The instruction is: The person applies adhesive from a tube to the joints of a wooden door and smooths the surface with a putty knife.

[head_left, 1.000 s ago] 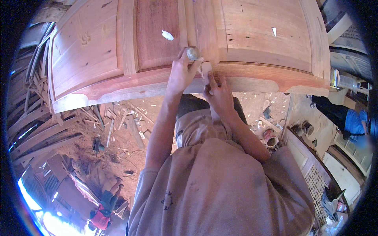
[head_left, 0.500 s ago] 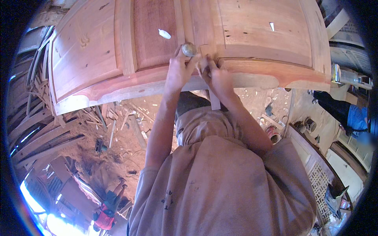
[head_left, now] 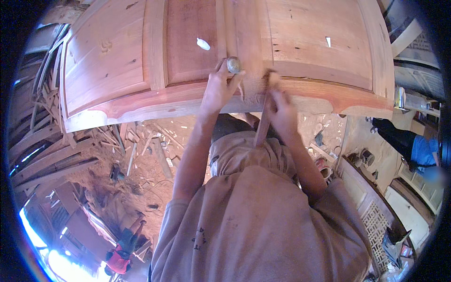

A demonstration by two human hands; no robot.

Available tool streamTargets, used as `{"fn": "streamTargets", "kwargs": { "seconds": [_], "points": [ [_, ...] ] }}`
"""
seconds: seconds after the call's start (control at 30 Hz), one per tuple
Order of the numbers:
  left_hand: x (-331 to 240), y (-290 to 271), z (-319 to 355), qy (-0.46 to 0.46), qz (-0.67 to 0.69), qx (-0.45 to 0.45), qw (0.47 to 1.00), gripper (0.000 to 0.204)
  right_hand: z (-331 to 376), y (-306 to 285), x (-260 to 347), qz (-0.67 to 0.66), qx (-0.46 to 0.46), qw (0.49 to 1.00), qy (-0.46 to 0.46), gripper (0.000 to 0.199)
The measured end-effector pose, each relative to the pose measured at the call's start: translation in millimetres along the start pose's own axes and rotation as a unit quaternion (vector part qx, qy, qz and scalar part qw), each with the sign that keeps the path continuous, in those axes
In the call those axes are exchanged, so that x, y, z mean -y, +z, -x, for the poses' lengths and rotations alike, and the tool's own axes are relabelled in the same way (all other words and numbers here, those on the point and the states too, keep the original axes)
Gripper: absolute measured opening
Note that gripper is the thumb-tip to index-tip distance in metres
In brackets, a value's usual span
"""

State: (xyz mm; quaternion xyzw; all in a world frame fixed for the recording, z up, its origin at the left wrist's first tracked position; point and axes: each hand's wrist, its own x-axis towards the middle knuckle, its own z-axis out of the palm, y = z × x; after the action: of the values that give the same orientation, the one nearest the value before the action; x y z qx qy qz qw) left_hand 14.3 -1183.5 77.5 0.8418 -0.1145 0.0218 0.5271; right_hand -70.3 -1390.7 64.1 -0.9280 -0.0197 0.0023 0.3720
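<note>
A large panelled wooden piece (head_left: 188, 89) lies across the far side in front of me. Near its front edge my left hand (head_left: 219, 90) is closed around an upright tool with a round greyish top (head_left: 233, 65); its lower end is hidden, so I cannot tell its kind. To the right, my right hand (head_left: 284, 109), smeared by motion, grips a flat wooden strip (head_left: 264, 121) that points back toward my lap. The strip's far end sits just past my fingers, apart from the round top. Small wood shavings (head_left: 252, 98) lie between the two hands.
A white oval piece (head_left: 203, 44) and a small white chip (head_left: 328, 42) lie on the panels. Scrap wood (head_left: 47, 155) is piled at left, with offcuts and sawdust on the floor. A lattice panel (head_left: 378, 221) leans at right. Other people (head_left: 120, 261) are at lower left and far right.
My right hand has swung right and back toward me with the wooden strip, away from the left hand. The left hand and its tool have shifted slightly right in the picture.
</note>
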Motion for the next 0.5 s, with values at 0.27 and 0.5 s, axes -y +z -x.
{"fn": "streamTargets", "kwargs": {
  "seconds": [0.27,0.5],
  "points": [
    [0.7,-0.7,2.1,-0.031,-0.007,0.004,0.999,0.031,-42.9,-5.0,-24.7,0.143,-0.102,0.980,-0.094,0.033],
    [-4.0,-3.0,2.5,-0.056,0.013,0.021,0.998,0.031,-44.5,-50.1,-80.5,0.184,-0.114,0.969,-0.121,0.029]
  ]
}}
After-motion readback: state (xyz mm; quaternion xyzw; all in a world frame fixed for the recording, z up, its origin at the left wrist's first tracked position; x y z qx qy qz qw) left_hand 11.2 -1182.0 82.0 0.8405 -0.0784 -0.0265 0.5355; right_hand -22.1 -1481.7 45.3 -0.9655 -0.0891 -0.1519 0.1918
